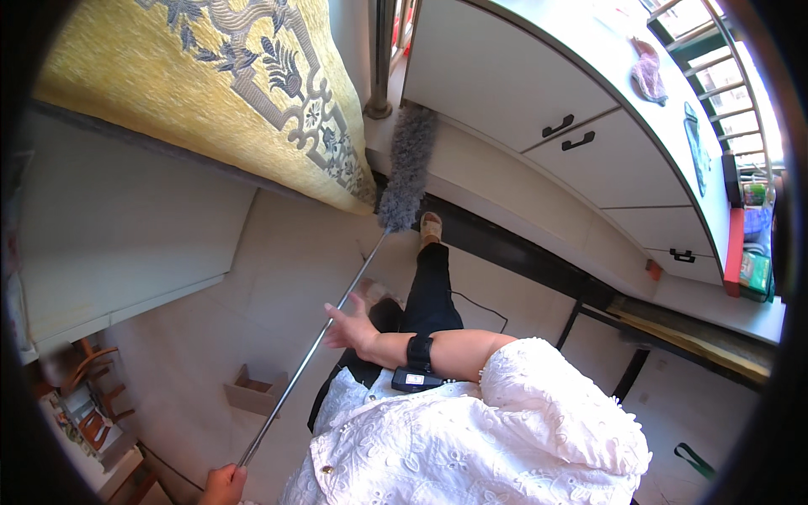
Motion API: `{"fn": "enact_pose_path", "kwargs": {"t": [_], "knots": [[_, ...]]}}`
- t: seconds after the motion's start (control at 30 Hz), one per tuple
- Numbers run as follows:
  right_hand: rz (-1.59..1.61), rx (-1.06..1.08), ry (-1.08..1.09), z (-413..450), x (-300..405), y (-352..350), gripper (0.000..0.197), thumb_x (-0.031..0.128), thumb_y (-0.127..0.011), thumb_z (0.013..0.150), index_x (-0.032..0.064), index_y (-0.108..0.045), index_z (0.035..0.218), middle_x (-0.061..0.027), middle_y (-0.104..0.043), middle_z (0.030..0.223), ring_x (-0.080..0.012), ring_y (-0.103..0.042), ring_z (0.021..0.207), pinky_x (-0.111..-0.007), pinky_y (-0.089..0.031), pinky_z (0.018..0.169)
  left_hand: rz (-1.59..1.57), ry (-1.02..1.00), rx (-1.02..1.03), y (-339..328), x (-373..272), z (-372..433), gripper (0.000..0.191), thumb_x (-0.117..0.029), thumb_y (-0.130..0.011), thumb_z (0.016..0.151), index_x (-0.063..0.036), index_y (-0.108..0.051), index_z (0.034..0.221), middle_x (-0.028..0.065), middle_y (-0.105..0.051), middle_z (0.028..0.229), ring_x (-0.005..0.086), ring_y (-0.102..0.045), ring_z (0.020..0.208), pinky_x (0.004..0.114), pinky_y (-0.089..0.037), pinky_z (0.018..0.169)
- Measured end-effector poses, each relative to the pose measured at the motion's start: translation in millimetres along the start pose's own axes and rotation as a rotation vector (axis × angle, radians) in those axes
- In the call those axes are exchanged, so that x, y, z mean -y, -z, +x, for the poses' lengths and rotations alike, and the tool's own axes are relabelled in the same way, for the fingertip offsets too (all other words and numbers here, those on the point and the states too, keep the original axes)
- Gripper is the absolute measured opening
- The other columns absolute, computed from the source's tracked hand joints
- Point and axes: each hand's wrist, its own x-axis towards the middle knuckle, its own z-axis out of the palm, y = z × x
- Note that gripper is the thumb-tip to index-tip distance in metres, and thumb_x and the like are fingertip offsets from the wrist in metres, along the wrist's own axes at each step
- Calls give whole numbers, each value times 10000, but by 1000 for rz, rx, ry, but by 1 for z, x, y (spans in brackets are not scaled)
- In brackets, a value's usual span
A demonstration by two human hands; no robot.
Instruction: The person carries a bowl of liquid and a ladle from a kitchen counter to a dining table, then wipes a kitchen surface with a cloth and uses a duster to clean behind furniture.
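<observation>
A long-handled duster with a fluffy grey head (407, 170) slants across the view on a thin metal pole (297, 379). My left hand (224, 485), at the bottom edge, is closed round the near end of the pole. My right hand (352, 331) is at the middle of the pole, fingers spread and thumb raised. The pole runs across its fingers, which are not wrapped round it. The duster head lies in the corner between a patterned yellow cloth (252, 107) and the ledge below a white cabinet (517, 76), its far end by the cabinet's lower edge.
A metal post (379, 63) stands beside the cabinet. On the white countertop (669, 145) lies a pinkish cloth (649, 72). A small wooden box (255, 390) sits on the floor. Wooden chairs (95, 379) are at lower left. A dark cable (483, 306) trails near my leg.
</observation>
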Motion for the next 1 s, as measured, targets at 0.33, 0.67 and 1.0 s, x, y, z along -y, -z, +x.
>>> {"fn": "enact_pose_path", "kwargs": {"t": [0.33,0.67,1.0], "knots": [[-54,-163,14,22,16,94,429,403,-306,965,18,-387,1135,-175,-639,832,-274,-654,738,-345,-523,600,-28,-119,-26,-40,-18,-7,337,-294,-529,897,37,-598,889,192,-564,666,170,-502,616,367,-435,598],[-250,-3,-227,66,19,126,389,324,-301,976,-13,-414,1134,-177,-642,812,-295,-660,705,-360,-544,576,-411,155,57,-143,-67,-54,326,-279,-516,902,30,-574,815,185,-539,621,299,-571,614,378,-447,596],[-410,-2,-41,44,57,150,383,301,-357,972,-57,-389,1105,-199,-615,715,-315,-637,577,-364,-546,483,-122,15,-273,-167,-156,-68,326,-284,-458,927,-1,-575,814,210,-554,642,368,-547,566,439,-436,540]]}}
